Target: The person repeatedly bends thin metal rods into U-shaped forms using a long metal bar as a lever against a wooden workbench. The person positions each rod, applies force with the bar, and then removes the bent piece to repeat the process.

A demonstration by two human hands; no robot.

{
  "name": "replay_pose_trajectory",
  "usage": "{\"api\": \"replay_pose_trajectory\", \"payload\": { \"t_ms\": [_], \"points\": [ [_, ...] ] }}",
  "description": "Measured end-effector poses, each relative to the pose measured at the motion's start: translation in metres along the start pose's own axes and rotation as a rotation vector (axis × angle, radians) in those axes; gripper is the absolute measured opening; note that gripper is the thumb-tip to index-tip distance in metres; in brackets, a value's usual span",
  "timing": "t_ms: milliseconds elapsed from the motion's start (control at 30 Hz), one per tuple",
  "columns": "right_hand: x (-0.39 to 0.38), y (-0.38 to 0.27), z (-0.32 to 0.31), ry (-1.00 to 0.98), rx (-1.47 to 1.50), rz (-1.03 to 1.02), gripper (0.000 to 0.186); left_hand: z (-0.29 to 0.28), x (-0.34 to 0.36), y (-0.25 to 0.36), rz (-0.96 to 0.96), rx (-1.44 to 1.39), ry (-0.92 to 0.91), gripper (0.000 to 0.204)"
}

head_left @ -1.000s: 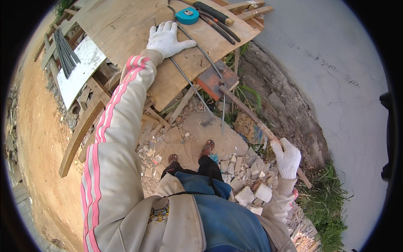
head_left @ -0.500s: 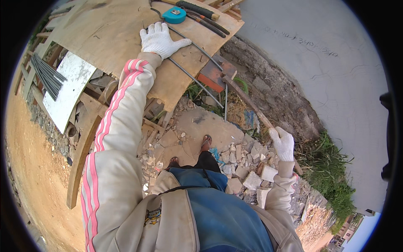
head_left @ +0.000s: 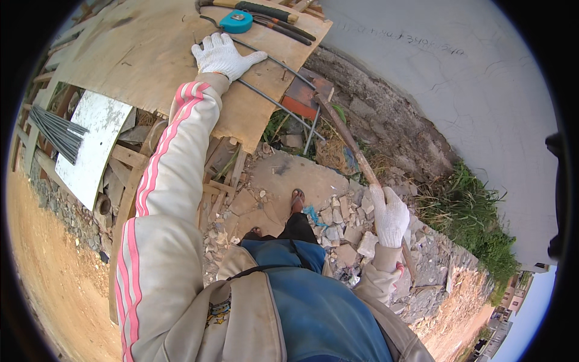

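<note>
My left hand [head_left: 220,60], in a white knit glove, lies palm down with spread fingers across steel rods [head_left: 271,99] on a plywood board [head_left: 132,54]. The rods extend past the board's edge over a rust-orange block [head_left: 300,98], where one bends downward. My gloved right hand [head_left: 389,214] grips a long rusty bar [head_left: 350,139], whose far end meets that bent rod at the block. A teal tape measure [head_left: 235,23] lies just beyond my left hand, beside dark-handled tools [head_left: 283,33].
A pale sheet [head_left: 90,145] carrying bundled rods [head_left: 57,136] lies on timber scraps at left. Broken rubble [head_left: 347,232] surrounds my sandalled feet [head_left: 297,199]. A grey wall [head_left: 470,96], with weeds [head_left: 464,205] along its base, runs along the right.
My right hand and the bar's near end have swung leftward. The rod's end beside the block now angles down-left instead of straight down. The whole view has shifted with my head.
</note>
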State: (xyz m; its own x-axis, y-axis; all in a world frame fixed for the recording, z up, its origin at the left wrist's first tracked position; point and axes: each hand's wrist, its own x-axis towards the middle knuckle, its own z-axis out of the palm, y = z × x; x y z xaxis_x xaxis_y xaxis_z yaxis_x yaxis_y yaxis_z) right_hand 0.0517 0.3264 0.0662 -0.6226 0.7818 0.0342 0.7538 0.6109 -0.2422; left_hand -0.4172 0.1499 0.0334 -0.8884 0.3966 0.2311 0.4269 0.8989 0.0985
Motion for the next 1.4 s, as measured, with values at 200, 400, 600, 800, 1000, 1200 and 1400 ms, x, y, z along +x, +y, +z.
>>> {"api": "replay_pose_trajectory", "payload": {
  "t_ms": [200,400,600,800,1000,1200,1400],
  "points": [
    [0.041,0.02,-0.029,-0.164,0.058,-0.158,0.05,-0.012,-0.002,0.002,-0.026,-0.005,-0.065,0.124],
    [0.036,0.013,-0.059,-0.139,-0.083,-0.225,0.05,-0.011,-0.002,0.003,-0.032,-0.014,-0.056,0.123],
    [0.029,0.013,-0.05,-0.15,-0.05,-0.195,0.048,-0.01,0.0,0.004,-0.036,-0.009,-0.043,0.124],
    [0.034,0.02,-0.042,-0.168,0.026,-0.192,0.05,-0.01,-0.001,0.003,-0.026,0.017,-0.055,0.122],
    [0.038,0.023,-0.038,-0.192,0.046,-0.185,0.049,-0.009,-0.002,0.003,-0.036,0.0,-0.05,0.121],
    [0.035,0.024,-0.03,-0.134,0.028,-0.209,0.049,-0.008,0.0,0.005,-0.035,0.01,-0.075,0.121],
    [0.037,0.026,-0.027,-0.113,0.006,-0.221,0.049,-0.005,0.003,0.003,-0.037,-0.016,-0.057,0.123]
  ]
}}
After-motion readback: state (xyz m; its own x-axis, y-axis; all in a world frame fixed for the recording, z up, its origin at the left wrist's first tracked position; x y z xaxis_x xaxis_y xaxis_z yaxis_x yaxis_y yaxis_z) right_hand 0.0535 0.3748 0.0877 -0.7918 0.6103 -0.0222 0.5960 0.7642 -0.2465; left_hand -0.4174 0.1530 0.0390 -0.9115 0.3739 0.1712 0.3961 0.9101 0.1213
